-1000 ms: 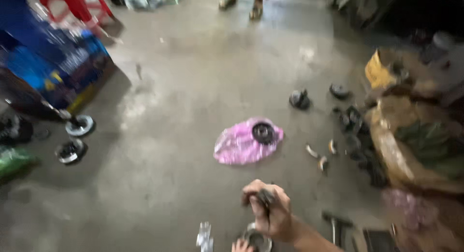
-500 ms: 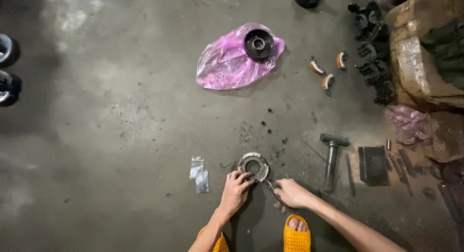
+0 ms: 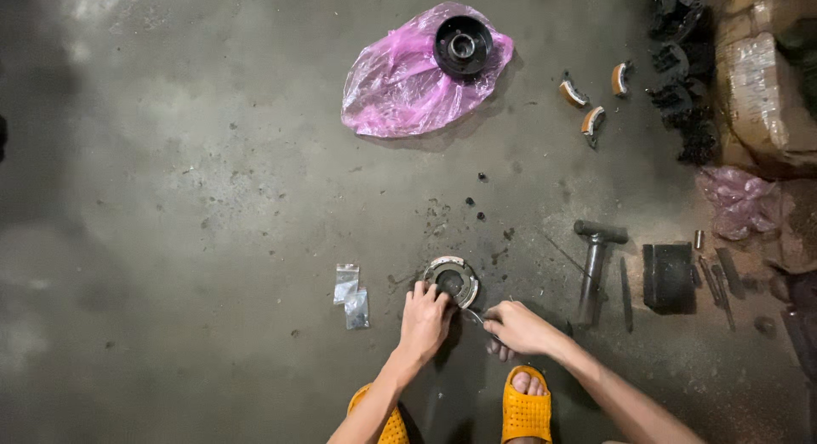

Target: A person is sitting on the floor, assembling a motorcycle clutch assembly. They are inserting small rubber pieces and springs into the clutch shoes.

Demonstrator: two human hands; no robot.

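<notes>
Pinning the stiff, heavy-looking ring [image 3: 452, 280] by its near rim, my left hand [image 3: 424, 322] presses while my right hand [image 3: 516, 326] pinches a thin tool [image 3: 475, 318] beside it.

Dim overall, light falls from above and slightly ahead, brightest on the concrete floor [image 3: 213, 154] at upper left, with pale glare patches there. Corners darken, right edge nearly black. My left hand [image 3: 423, 323] and right hand [image 3: 517, 326] are sharp, casting soft shadows toward me. The pink plastic bag [image 3: 400, 82] shines with glossy highlights. Frame is sharp, no motion blur; slight wide-angle stretch at the edges.
</notes>
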